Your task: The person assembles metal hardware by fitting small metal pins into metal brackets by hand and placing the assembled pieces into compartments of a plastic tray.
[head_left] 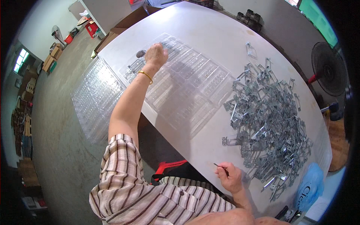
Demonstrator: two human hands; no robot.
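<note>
We work at a white table [202,20], the largest item in view. On its left half we have the clear compartmented tray [193,77], laid flat. On its right half we have the pile of metal parts [268,123], heaped and interlocked. A second clear tray [95,98] extends past the left table edge. A blue plastic bag [311,183] sits at the near right corner.

Our left hand [156,55] is over the far part of the compartmented tray, fingers curled; we cannot tell whether it holds anything. Metal parts in the tray [133,68] lie near it. Our right hand [230,177], near the table's front edge, grips a thin dark rod [216,164] narrowly between thumb and fingers. One loose metal part [250,50] lies apart, beyond the pile.
</note>
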